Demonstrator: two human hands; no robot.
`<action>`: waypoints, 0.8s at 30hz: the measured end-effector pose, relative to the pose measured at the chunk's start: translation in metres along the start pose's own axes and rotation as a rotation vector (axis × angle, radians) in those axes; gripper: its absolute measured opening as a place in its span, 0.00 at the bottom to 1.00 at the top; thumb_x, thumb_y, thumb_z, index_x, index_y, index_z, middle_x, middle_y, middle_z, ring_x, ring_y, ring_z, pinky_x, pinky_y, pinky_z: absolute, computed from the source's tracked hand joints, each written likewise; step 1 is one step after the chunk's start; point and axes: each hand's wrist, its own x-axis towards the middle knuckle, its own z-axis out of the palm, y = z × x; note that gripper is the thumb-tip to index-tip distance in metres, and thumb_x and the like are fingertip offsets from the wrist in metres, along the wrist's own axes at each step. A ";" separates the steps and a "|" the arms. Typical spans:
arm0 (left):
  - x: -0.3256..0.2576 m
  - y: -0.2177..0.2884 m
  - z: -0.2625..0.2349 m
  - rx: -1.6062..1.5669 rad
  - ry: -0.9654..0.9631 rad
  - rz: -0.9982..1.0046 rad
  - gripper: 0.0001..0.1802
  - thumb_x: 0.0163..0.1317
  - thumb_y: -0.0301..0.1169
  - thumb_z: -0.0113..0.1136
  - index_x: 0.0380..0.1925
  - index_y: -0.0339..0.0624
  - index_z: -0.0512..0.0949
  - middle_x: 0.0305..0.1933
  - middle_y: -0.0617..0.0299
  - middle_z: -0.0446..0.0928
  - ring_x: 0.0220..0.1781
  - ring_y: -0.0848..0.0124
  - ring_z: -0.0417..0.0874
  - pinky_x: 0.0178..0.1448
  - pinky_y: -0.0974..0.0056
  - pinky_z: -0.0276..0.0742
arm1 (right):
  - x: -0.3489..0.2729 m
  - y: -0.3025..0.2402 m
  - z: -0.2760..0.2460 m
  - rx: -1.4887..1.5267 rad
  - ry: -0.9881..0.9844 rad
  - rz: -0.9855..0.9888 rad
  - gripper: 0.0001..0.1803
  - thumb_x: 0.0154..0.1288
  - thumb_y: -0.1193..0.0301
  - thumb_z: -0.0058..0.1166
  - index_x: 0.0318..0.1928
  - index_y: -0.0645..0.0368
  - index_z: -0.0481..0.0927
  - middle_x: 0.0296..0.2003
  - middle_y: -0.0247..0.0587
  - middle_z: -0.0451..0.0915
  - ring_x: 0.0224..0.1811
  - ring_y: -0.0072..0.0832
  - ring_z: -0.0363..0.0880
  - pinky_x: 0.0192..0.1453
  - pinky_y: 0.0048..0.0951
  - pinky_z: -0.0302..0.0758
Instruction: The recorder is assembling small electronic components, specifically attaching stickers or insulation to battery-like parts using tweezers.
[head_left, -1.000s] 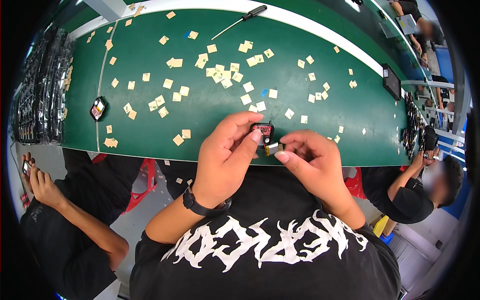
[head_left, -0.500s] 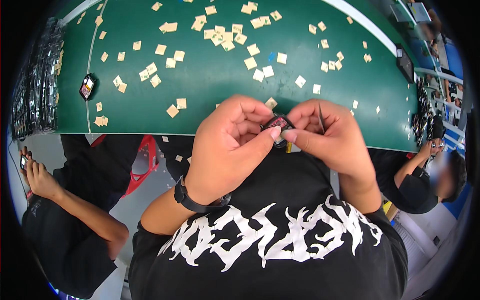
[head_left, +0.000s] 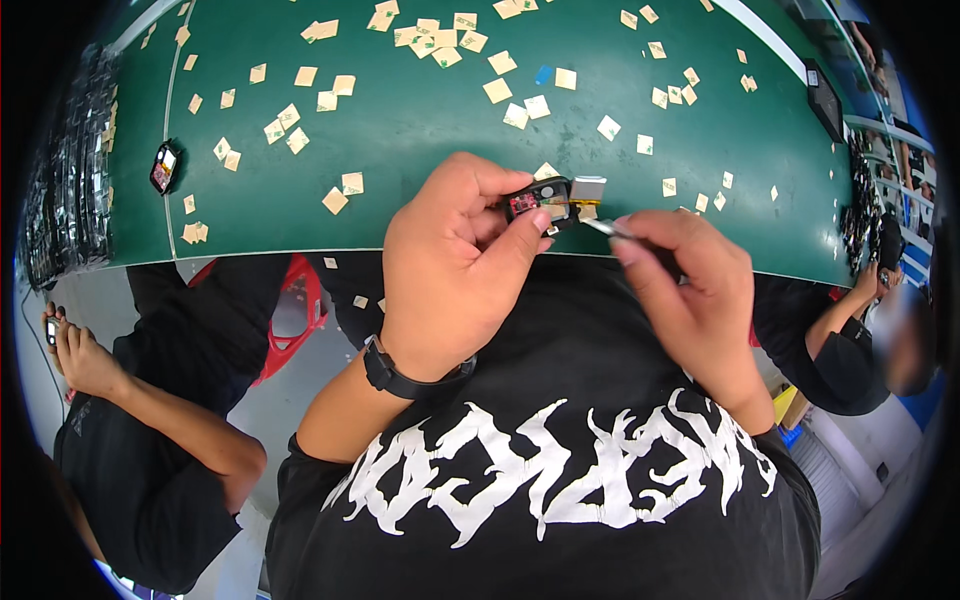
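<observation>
My left hand (head_left: 448, 245) is closed on a small black watch case (head_left: 524, 203), thumb on its near edge, just above the table's front edge. The case is open and shows a red circuit board. A silver battery (head_left: 590, 187) sticks out at its right, joined by a yellow strip. My right hand (head_left: 690, 285) pinches thin metal tweezers (head_left: 604, 229), whose pale tip is near the right side of the case, below the battery. The fingers partly hide the tweezers' body. I cannot tell whether the tip touches anything.
Many beige square pieces (head_left: 497, 91) lie scattered across the green table (head_left: 420, 130). A second open watch case (head_left: 165, 167) lies at the left. Dark packed parts (head_left: 75, 170) line the left end, and a black box (head_left: 824, 100) stands far right. People sit on both sides.
The case has turned and tilted open in my left hand, so the battery now shows outside it. My right hand has moved away from it, rightward, and the tweezers now point toward the case.
</observation>
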 end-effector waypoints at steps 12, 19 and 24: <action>0.002 -0.002 -0.002 0.109 -0.022 0.032 0.09 0.70 0.16 0.56 0.49 0.31 0.73 0.46 0.54 0.81 0.48 0.71 0.86 0.51 0.66 0.88 | 0.004 0.001 0.020 -0.337 0.008 -0.100 0.09 0.58 0.77 0.67 0.37 0.57 0.80 0.23 0.39 0.78 0.23 0.39 0.78 0.28 0.38 0.73; 0.003 0.002 -0.011 -0.056 -0.088 -0.063 0.08 0.73 0.20 0.53 0.50 0.31 0.72 0.47 0.53 0.81 0.49 0.70 0.85 0.52 0.63 0.88 | 0.010 0.012 0.018 -0.189 -0.042 -0.152 0.09 0.57 0.78 0.68 0.37 0.59 0.81 0.25 0.40 0.81 0.24 0.38 0.79 0.29 0.35 0.74; 0.003 0.003 -0.010 -0.142 -0.073 -0.086 0.08 0.73 0.19 0.52 0.50 0.31 0.72 0.48 0.53 0.81 0.49 0.69 0.85 0.51 0.63 0.89 | 0.001 0.023 0.015 0.239 -0.054 0.103 0.13 0.57 0.78 0.71 0.41 0.63 0.81 0.25 0.32 0.80 0.22 0.18 0.72 0.28 0.21 0.69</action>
